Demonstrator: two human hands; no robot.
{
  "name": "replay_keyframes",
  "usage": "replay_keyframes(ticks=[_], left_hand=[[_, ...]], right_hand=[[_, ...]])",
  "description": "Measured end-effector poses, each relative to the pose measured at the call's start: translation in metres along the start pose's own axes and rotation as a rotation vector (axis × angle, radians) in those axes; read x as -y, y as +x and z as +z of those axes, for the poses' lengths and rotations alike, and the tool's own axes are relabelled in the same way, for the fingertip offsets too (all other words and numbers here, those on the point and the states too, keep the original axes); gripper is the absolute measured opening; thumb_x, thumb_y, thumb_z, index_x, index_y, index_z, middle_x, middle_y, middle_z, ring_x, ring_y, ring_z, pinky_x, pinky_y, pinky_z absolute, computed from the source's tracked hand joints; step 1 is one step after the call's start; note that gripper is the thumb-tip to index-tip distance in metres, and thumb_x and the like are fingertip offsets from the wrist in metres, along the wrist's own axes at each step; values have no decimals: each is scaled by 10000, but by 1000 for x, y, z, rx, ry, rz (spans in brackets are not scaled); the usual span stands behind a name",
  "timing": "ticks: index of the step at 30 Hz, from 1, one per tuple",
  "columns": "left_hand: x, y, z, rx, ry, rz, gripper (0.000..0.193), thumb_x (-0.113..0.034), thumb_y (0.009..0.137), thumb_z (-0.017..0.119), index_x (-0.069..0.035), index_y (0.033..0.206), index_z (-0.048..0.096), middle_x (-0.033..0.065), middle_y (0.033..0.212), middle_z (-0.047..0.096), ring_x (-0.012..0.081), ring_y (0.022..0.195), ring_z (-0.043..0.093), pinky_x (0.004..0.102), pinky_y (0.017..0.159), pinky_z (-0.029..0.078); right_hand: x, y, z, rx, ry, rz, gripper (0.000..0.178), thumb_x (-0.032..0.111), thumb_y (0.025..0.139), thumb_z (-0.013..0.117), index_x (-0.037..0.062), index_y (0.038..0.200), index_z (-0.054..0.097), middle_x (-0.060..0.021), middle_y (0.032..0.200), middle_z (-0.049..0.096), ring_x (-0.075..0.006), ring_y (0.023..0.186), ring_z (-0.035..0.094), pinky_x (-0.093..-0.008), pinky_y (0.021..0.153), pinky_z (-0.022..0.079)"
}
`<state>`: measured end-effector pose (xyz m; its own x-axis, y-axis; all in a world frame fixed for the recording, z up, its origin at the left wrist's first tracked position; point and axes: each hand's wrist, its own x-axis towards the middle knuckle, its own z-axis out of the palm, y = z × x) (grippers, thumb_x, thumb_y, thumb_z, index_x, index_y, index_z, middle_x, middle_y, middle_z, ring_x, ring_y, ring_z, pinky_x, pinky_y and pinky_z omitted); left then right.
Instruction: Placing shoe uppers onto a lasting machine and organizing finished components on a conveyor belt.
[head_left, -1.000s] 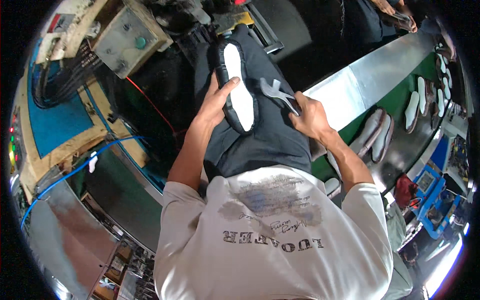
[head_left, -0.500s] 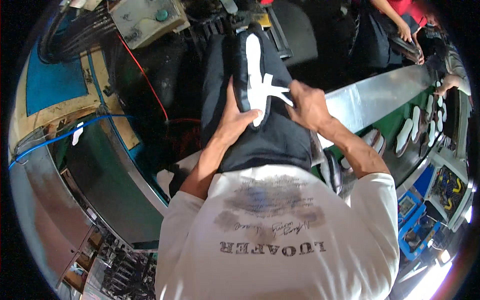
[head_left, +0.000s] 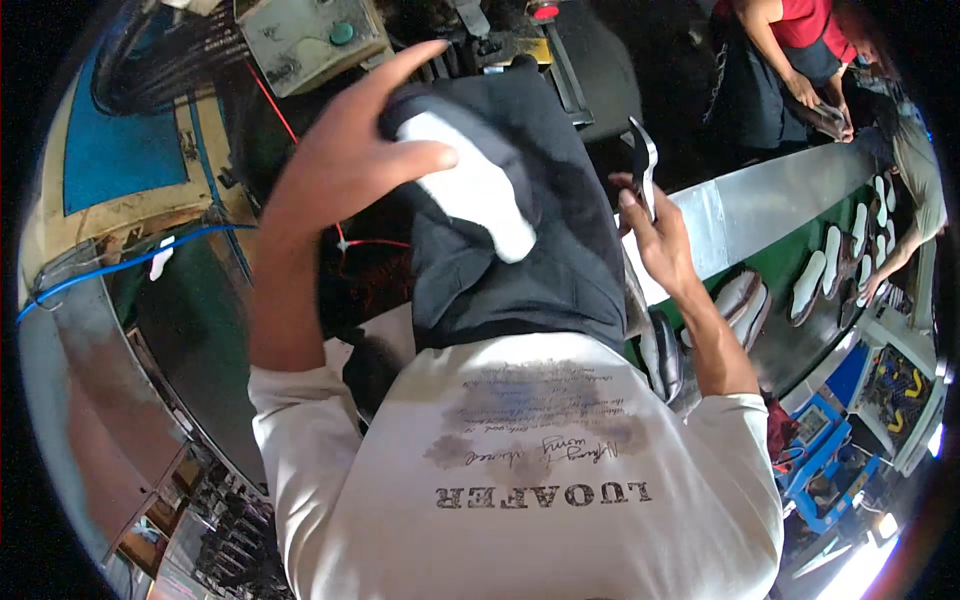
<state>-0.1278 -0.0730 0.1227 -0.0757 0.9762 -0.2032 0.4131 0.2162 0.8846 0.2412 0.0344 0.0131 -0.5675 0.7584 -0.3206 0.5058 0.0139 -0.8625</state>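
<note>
A dark shoe upper with a white sole side facing up is tilted over my dark-trousered lap. My left hand grips its far end, the thumb pressed onto the white surface and a finger stretched out past it; motion blurs them. To the right, apart from the shoe, my right hand is closed around a slim, curved metal hand tool. Its bright end points up and away from me. The exact kind of tool cannot be made out.
Right of my lap runs a metal ledge beside a green conveyor carrying several shoes. A co-worker handles a shoe at the far right; another person's arm reaches onto the line. A grey machine box stands ahead left.
My left hand has shifted to the shoe's far end and the shoe has tilted. My right hand has moved right, away from it, now showing a metal tool. The white strips are no longer visible.
</note>
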Motion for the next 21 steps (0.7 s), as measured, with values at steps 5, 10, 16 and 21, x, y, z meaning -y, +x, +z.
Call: replay_keyframes(ticks=[5,10,16,21], left_hand=[[117,95,137,-101,-316,92,964,-265,850,884,32,1636,413,273,1487,627,339,1351,635,399,1162,480],[102,79,176,42,-86,-58,1134,-222,848,844,67,1707,164,331,1725,307,426,1611,332,434,1310,291],[104,70,177,98,-148,-86,1098,-141,892,820,52,1722,128,304,1749,279,358,1625,301,396,1318,243],[103,67,180,72,-82,-96,1137,-208,887,809,-15,1742,85,320,1751,242,443,1636,262,472,1323,263]], right_hand=[[-14,-8,6,63,-154,140,563,469,1157,534,12,898,736,-63,731,677,-151,715,632,-351,695,518],[-27,-16,-19,205,-53,142,438,369,1165,547,-17,1064,727,-98,859,739,-177,820,727,-346,764,596],[-13,15,-30,428,23,280,444,371,1156,557,-49,1133,697,-116,962,735,-188,880,729,-342,791,638],[-4,44,-31,545,-92,218,470,400,1159,547,-45,1102,688,-93,910,712,-174,868,705,-357,760,623]])
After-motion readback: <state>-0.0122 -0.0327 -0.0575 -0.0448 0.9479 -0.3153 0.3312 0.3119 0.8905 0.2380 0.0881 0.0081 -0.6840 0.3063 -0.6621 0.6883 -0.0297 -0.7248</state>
